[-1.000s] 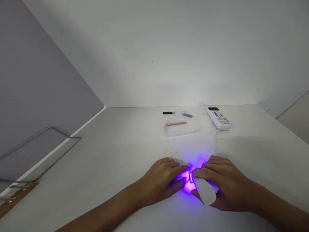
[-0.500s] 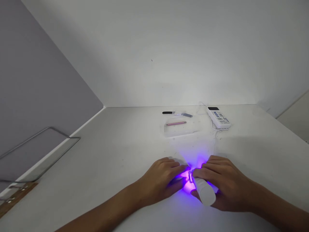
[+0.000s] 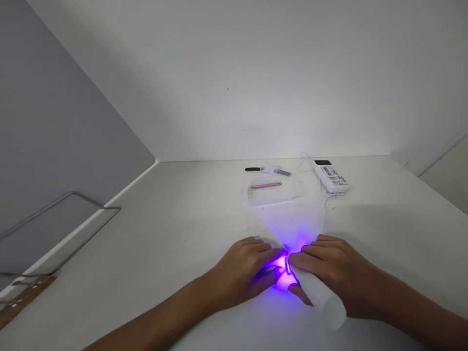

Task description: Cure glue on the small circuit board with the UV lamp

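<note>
My right hand (image 3: 338, 268) is wrapped round a small white handheld UV lamp (image 3: 321, 295), its back end towards me. Violet light pours from the lamp's front onto the table and the fingertips of my left hand (image 3: 244, 268). That hand's thumb and forefinger are drawn close together at the lit spot, right by the lamp's head. Whatever lies between those fingertips is washed out by the glow.
Further back, a slim pink pen-like tool (image 3: 266, 185) lies on clear plastic (image 3: 270, 199). Behind it are a black-handled tool (image 3: 253, 169) and a grey-ended one (image 3: 282, 172). A white boxy device (image 3: 332, 179) with a cable stands right. Bent metal wire (image 3: 91, 236) and a wooden piece (image 3: 27, 300) lie left.
The lamp's back end has swung right and towards me, showing more of its white body. Both hands stay nearly in place, and the violet light spreads further back over the table.
</note>
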`<state>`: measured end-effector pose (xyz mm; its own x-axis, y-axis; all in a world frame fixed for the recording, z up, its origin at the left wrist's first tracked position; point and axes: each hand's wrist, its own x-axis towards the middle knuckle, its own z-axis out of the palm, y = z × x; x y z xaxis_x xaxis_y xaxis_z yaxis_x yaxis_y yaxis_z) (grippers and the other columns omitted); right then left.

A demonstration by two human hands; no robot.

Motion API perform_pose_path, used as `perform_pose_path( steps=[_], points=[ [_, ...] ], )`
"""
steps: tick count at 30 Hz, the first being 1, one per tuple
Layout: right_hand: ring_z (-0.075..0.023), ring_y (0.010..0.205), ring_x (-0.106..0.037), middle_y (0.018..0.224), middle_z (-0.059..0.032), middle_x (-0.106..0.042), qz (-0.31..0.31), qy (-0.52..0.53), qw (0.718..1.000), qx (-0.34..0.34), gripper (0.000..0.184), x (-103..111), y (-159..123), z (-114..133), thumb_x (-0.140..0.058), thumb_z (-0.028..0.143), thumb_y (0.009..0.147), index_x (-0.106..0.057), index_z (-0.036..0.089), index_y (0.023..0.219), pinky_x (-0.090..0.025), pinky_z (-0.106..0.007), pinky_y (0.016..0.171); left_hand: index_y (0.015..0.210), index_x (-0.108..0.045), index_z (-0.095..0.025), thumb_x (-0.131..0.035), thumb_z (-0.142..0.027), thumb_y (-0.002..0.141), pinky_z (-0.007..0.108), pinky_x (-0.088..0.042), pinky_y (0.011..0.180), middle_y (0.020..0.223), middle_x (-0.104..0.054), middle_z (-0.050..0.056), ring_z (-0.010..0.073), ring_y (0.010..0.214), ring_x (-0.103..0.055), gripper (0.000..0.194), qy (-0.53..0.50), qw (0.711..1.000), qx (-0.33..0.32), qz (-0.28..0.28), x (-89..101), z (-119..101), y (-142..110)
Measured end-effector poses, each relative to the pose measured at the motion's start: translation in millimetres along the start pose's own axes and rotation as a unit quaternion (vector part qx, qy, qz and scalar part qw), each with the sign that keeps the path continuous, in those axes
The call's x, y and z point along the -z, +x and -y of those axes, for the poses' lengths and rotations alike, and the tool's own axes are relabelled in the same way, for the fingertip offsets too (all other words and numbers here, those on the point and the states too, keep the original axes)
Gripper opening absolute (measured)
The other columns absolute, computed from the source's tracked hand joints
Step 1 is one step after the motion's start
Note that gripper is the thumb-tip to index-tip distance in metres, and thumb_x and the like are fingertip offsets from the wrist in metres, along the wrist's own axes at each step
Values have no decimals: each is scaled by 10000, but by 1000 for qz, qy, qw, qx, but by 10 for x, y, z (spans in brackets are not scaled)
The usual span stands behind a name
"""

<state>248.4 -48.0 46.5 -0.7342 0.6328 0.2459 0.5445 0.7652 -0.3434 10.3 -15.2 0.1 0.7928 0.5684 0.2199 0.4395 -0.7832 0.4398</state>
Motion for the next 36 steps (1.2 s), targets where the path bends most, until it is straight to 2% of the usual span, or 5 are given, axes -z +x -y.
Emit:
perform_pose_path(
  steps=[6,17,23,29,36],
  points=[
    [-143,556,-525,659,1,-641,-16,-12,999,30,230,-37,15,-4,-545,281,1041,-664,165,882,-347,-296,585,1175,-658,-228,-506,-291,1049,367,-517,727,872,-748,17,229,741,-698,207,-12,1000,-4,-5,7,2,-15],
    [-119,554,-586,735,12,-722,-124,53,990,32,64,-129,1,-75,-643,195,942,-651,191,1005,-400,-283,581,1209,-651,-244,-555,-319,1045,375,-556,873,1065,-783,22,223,910,-748,205,-5,999,-16,-38,-39,23,-39],
    [-106,579,-611,746,36,-718,-129,196,970,-71,62,-49,12,-3,-645,173,924,-635,227,952,-459,-237,585,1193,-640,-261,-563,-284,1033,379,-545,865,1057,-787,-1,216,875,-753,179,7,999,-14,-33,-55,28,-78],
    [-91,482,-520,599,81,-576,-126,274,937,-176,139,60,42,12,-663,193,898,-544,239,842,-408,-190,453,1181,-637,-268,-573,-299,1026,348,-526,763,938,-779,-8,217,799,-731,171,23,999,-4,-34,-48,13,-60],
    [-118,527,-512,655,21,-601,-172,325,897,-244,128,43,81,11,-687,301,886,-653,209,803,-405,-228,458,1160,-656,-247,-535,-303,1039,330,-494,726,895,-768,-3,204,761,-711,179,29,999,-5,-16,-28,6,-34]
  ],
)
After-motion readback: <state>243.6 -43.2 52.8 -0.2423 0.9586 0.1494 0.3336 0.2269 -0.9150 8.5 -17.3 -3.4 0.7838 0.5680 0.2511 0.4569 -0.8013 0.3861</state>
